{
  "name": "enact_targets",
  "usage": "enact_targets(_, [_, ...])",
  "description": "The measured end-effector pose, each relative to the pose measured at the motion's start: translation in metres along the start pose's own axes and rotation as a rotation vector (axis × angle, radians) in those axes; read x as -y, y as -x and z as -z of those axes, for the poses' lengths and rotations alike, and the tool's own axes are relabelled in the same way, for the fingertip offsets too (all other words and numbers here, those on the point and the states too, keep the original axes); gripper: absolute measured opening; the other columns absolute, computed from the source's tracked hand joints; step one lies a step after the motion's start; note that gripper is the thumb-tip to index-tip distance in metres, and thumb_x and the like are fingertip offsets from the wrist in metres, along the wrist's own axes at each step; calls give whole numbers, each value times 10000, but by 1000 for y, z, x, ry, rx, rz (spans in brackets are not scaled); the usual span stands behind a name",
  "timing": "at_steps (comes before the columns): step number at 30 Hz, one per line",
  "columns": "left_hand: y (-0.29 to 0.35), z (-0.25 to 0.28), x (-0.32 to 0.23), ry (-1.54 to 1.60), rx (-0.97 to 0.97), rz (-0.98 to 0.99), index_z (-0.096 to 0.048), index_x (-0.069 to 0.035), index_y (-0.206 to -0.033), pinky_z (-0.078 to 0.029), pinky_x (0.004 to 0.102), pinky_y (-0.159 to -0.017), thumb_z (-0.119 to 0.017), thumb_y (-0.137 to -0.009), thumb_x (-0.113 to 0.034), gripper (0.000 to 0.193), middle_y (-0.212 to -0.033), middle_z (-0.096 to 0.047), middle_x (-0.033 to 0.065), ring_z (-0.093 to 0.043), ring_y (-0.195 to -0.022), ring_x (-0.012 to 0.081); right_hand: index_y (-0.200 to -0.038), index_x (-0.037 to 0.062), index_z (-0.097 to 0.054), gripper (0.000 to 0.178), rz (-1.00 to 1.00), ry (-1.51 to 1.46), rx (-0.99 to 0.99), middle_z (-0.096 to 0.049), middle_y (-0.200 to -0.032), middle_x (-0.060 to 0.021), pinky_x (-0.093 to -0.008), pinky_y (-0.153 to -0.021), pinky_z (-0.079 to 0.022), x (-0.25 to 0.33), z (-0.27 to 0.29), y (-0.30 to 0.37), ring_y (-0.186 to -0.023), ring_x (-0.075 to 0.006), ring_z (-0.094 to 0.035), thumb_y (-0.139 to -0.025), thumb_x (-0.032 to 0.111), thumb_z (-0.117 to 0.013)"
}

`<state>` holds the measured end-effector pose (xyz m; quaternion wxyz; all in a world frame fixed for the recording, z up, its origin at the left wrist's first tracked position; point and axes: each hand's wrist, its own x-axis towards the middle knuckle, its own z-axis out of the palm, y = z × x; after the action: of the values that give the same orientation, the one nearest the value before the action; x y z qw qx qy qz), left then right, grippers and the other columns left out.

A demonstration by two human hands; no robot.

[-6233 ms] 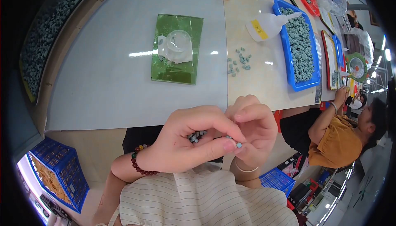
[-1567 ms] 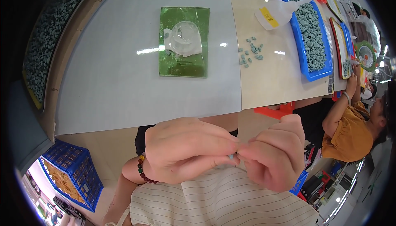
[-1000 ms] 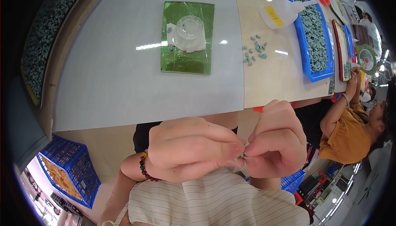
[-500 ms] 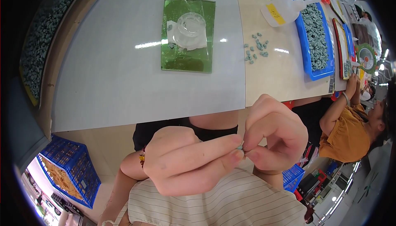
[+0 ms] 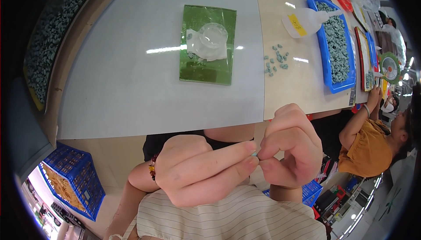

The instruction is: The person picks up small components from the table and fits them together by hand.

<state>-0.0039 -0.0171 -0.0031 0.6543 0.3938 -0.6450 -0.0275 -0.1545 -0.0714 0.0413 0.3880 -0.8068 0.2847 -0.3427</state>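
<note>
The left hand and the right hand met close to the person's chest, below the table, likely so the eyes could see better. Both pinched one tiny blue-green bead between fingertips. It was too small to tell which way it pointed. More loose beads lay beside a green mat.
</note>
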Motion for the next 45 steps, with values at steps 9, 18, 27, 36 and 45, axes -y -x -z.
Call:
enact_targets(9, [2, 2, 3, 77, -216, 187, -640, -32, -720, -251, 191, -323, -683, -531, -70, 197, -692, -647, 104, -434, -381, 85, -691, 65, -571, 246, 66, 123, 84, -553, -724, -35, -283, -521, -368, 10, -6, -25, -611, -193, -494, -481, -29, -659])
enact_targets(18, [0, 38, 5, 211, 89, 312, -636, -73, -849, -361, 197, -396, -700, -623, -38, 238, -858, -657, 82, -500, -474, 105, -742, -14, -507, 75, 182, 497, -1, -500, -712, -69, -251, -584, -376, -15, -1, -72, -625, -167, -449, -701, -17, -570])
enact_targets(27, [10, 40, 1, 376, -36, 422, -605, -98, -895, -405, 211, -400, -771, -608, -65, 333, -822, -652, 34, -516, -485, 119, -773, -4, -529, 87, 224, 828, 87, -517, -751, -74, -268, -599, -422, -15, -18, -86, -656, -189, -493, -714, -30, -588])
enact_targets(36, [11, 41, 4, 385, -53, 401, -607, -97, -880, -377, 193, -388, -775, -585, -73, 340, -841, -658, 42, -478, -451, 105, -780, -12, -527, 96, 215, 892, 94, -514, -764, -82, -273, -613, -429, -14, -22, -84, -665, -194, -497, -709, -35, -588])
enact_targets(45, [10, 41, 7, 332, -68, 352, -605, -86, -872, -320, 169, -367, -737, -622, -58, 284, -846, -668, 55, -402, -415, 75, -777, -39, -495, 20, -39, 200, 89, -475, -735, -59, -232, -589, -345, 3, -16, -72, -634, -140, -411, -760, -45, -503])
